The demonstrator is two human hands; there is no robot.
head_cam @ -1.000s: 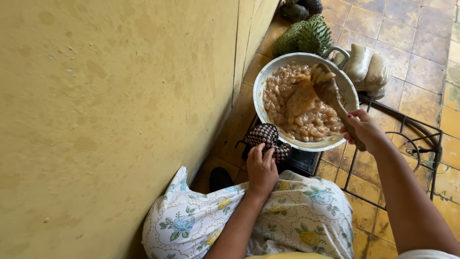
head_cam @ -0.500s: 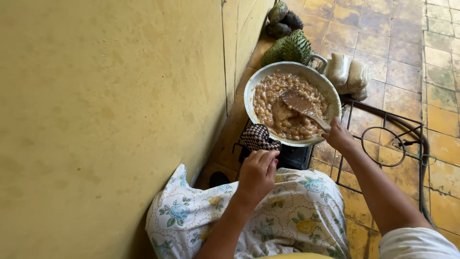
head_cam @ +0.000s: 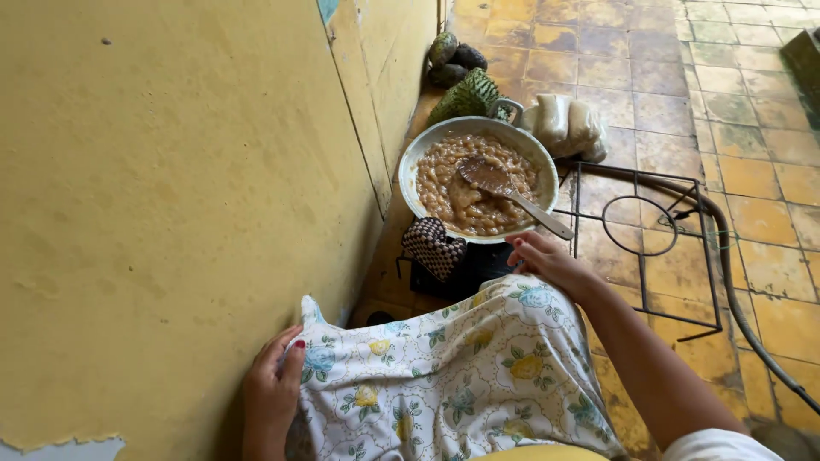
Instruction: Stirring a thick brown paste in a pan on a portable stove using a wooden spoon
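Observation:
A white pan (head_cam: 415, 162) of lumpy brown food stands on a low burner. A wooden spoon (head_cam: 504, 188) lies in it, its handle sticking out over the near rim. My right hand (head_cam: 547, 259) hovers just below that handle with loose fingers, holding nothing. A checkered cloth (head_cam: 434, 248) hangs by the pan's near left edge. My left hand (head_cam: 272, 397) grips the edge of my flowered skirt (head_cam: 453, 376) low beside the yellow wall.
A yellow wall (head_cam: 171, 188) fills the left. A black metal burner frame (head_cam: 649, 230) and hose (head_cam: 743, 282) lie on the tiled floor to the right. Green spiky fruits (head_cam: 465, 96) and pale bagged packets (head_cam: 568, 124) sit behind the pan.
My right hand has let go of the spoon, which now rests in the pan. My left hand moved from the checkered cloth down to the skirt's edge.

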